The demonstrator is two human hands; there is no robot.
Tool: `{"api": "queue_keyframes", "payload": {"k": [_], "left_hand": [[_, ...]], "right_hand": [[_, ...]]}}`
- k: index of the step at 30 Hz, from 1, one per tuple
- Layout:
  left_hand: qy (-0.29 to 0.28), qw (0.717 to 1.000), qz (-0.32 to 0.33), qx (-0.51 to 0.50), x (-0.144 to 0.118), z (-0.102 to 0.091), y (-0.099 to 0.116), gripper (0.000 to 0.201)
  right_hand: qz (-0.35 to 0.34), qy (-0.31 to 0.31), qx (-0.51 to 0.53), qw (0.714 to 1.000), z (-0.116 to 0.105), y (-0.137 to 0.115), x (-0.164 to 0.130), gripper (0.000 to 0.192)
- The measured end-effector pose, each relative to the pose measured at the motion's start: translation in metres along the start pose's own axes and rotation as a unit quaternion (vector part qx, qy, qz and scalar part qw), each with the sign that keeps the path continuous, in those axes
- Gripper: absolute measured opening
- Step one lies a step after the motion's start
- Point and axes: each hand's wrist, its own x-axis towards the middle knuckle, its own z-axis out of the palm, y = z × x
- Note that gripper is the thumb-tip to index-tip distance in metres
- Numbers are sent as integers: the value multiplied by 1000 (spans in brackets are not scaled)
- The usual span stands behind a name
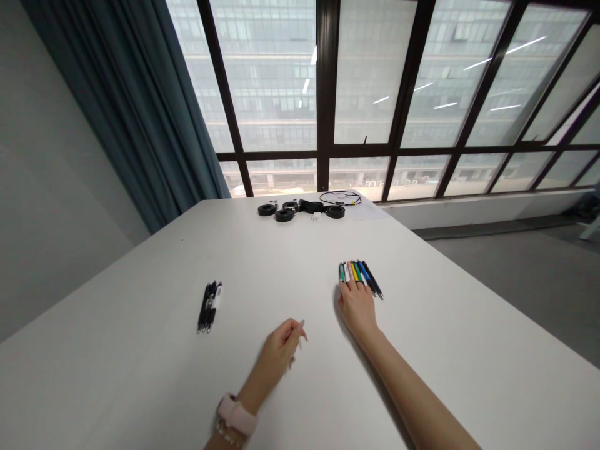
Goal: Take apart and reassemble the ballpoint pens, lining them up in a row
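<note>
Two bare hands rest over a white table point(140, 375), nearest the camera. The left hand point(280, 347), with a pink watch point(235, 417) on its wrist, is curled in a loose fist just above the tabletop; something thin and pale pokes out past its fingertips, probably a pen held in a pinch, though it is too blurred to be sure. The right hand point(357, 304) lies flat and narrow, palm down, fingers together, their tips touching the near ends of a row of coloured pens point(359, 275). Those pens lie side by side and close together, tips pointing away to the right, so they look gathered into one neat set, and the fingers seem to be steadying or squaring them.

Well apart to the left, a smaller group of black pens point(209, 305) lies parallel too, as if kept as a separate lot.

Farther off, near the table's far edge, sit several black rolls of tape point(284, 214) beside a looped thin cable point(340, 198) and some small parts. Beyond stand a wall of windows point(365, 75) and a blue curtain point(122, 106).
</note>
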Motion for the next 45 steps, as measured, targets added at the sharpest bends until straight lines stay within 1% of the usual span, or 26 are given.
{"api": "queue_keyframes", "payload": {"k": [7,15,21,26,30,33,37,41,45], "left_hand": [[0,1000,3,1,-2,0,7,48],[1,1000,8,6,0,-1,0,46],[-1,1000,6,5,-1,-2,0,47],[-3,1000,10,8,-1,-1,0,46],[-1,1000,12,15,-1,-1,1,46],[4,1000,13,15,-1,-1,1,46],[4,1000,9,16,-1,-1,0,44],[12,1000,17,18,-1,-1,-4,41],[17,999,22,19,0,-1,-6,40]], "right_hand": [[14,-14,-9,1000,0,1,0,22],[24,-18,-10,1000,0,3,1,22],[26,-23,-1,999,2,3,1,19],[22,-12,7,1000,3,4,1,18],[14,-5,28,1000,0,2,1,18],[-22,0,68,997,-5,-7,-2,20],[-102,-13,119,988,-9,-31,-13,17],[-179,-31,154,971,-11,-54,-25,13],[-204,-35,171,963,-12,-61,-30,12]]}}
